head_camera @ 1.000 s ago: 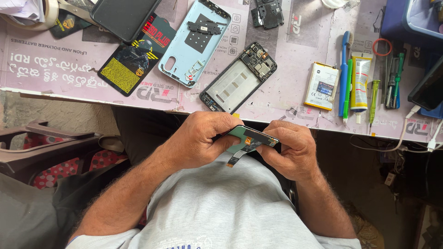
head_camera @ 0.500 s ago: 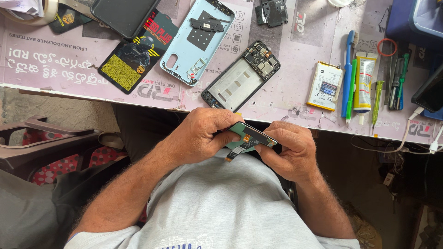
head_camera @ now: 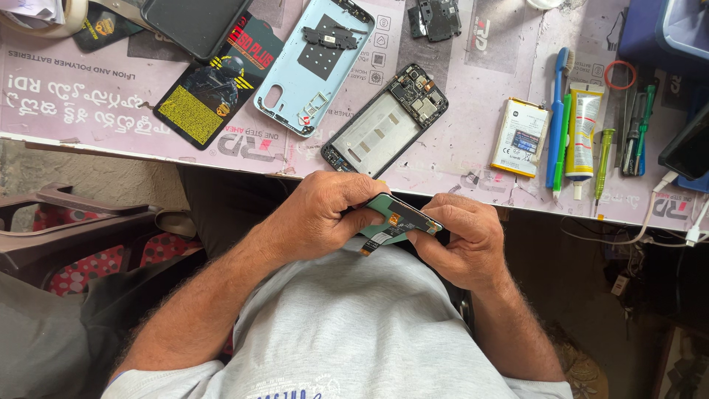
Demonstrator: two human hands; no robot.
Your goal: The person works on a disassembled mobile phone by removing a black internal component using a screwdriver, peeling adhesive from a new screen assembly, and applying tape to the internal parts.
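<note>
Both my hands hold a thin phone display panel (head_camera: 405,216) with a greenish back and a flex cable hanging from it, just below the table edge and above my grey shirt. My left hand (head_camera: 325,214) grips its left end, fingers curled over the top. My right hand (head_camera: 459,240) grips the right end. On the table right above lie an opened phone frame (head_camera: 384,120) with bare circuit parts and a light blue back cover (head_camera: 314,65).
A white battery (head_camera: 521,137), a blue toothbrush (head_camera: 557,111), a glue tube (head_camera: 583,133), a green screwdriver (head_camera: 602,166) and other tools lie at the right. A black card (head_camera: 214,89) and a dark phone (head_camera: 193,22) lie left. A chair (head_camera: 81,236) stands at my left.
My hands and the panel have stayed in nearly the same place; my fingers have shifted slightly along the panel, which is tilted a little more.
</note>
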